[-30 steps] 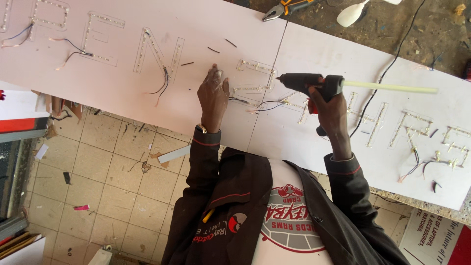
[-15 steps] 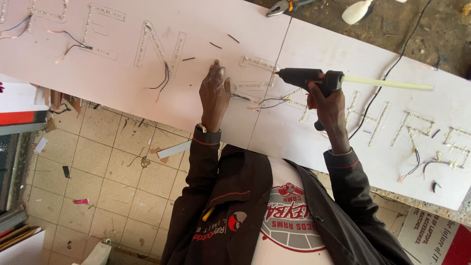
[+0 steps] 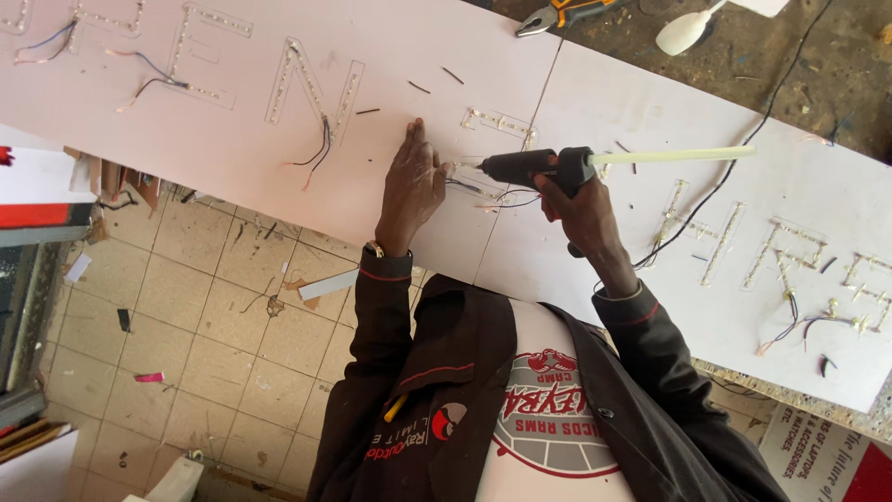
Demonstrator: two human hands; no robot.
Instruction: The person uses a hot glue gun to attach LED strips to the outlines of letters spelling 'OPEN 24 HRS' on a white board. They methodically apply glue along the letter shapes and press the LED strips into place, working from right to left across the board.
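Note:
My right hand [image 3: 581, 209] grips a black glue gun [image 3: 534, 167] with a pale glue stick [image 3: 674, 154] poking out of its back. The nozzle points left, just above a white sign board [image 3: 232, 149] with cut-out letters filled with small LED strips [image 3: 497, 121] and loose wires [image 3: 502, 197]. My left hand [image 3: 413, 186] lies flat on the board right beside the nozzle, fingers pressed down next to the wires, holding nothing.
Orange-handled pliers [image 3: 557, 14] and a white spoon-shaped object [image 3: 683, 33] lie on the dark bench beyond the board. A black cord [image 3: 743, 139] runs across the right panel. Below the board's edge is a littered tile floor [image 3: 186, 307].
The glue gun has shifted left, so its nozzle is now closer to my left hand. The left hand has stayed pressed on the board.

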